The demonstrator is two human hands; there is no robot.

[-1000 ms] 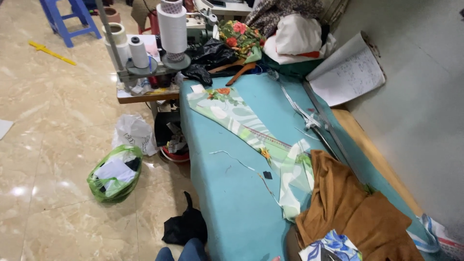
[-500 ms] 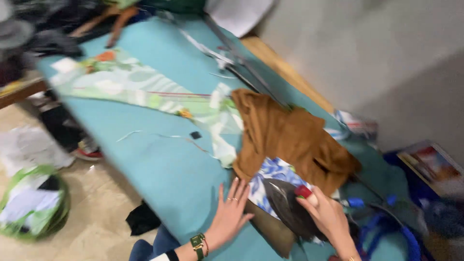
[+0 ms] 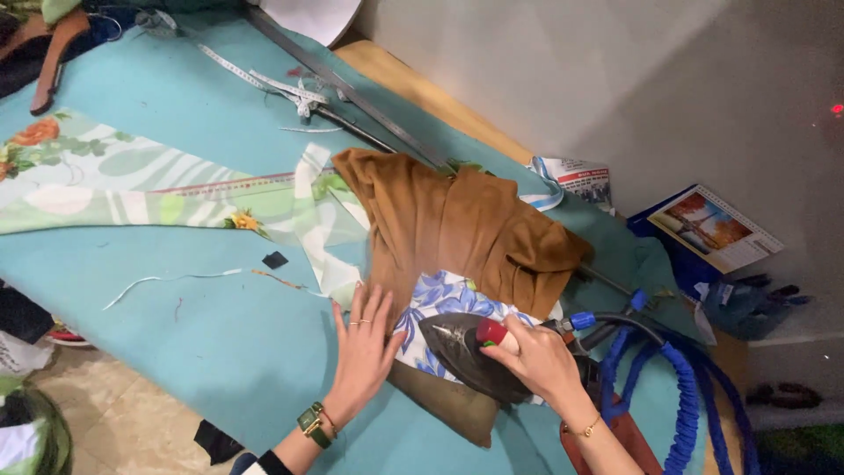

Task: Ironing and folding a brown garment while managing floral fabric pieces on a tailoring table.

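While the right hand [image 3: 538, 359] wraps its fingers [image 3: 508, 352] around the handle of a dark steam iron [image 3: 466, 350], thumb close to the red knob [image 3: 491, 332] at the handle's front, the iron rests on a white cloth with blue flowers [image 3: 440, 299] near the front edge of the teal-covered surface [image 3: 211, 343]. The left hand [image 3: 365, 347] lies flat just beside the iron's pointed tip, fingers spread wide and holding nothing, pressing down on the edge of the floral cloth and the teal cover. It wears rings and a green-faced wristwatch [image 3: 311, 422]; the right wrist carries a thin bracelet [image 3: 587, 427].

A crumpled brown garment [image 3: 457, 229] lies just beyond the iron, overlapping the blue-flowered cloth. To its left a long strip of green and white floral fabric [image 3: 132, 189] stretches across the cover, with a small black scrap [image 3: 274, 259] and a loose white thread [image 3: 167, 281] near it. A measuring tape [image 3: 237, 70] and a long metal ruler [image 3: 352, 92] lie towards the far edge. A blue coiled hose [image 3: 681, 396] runs from the back of the iron down the right side.
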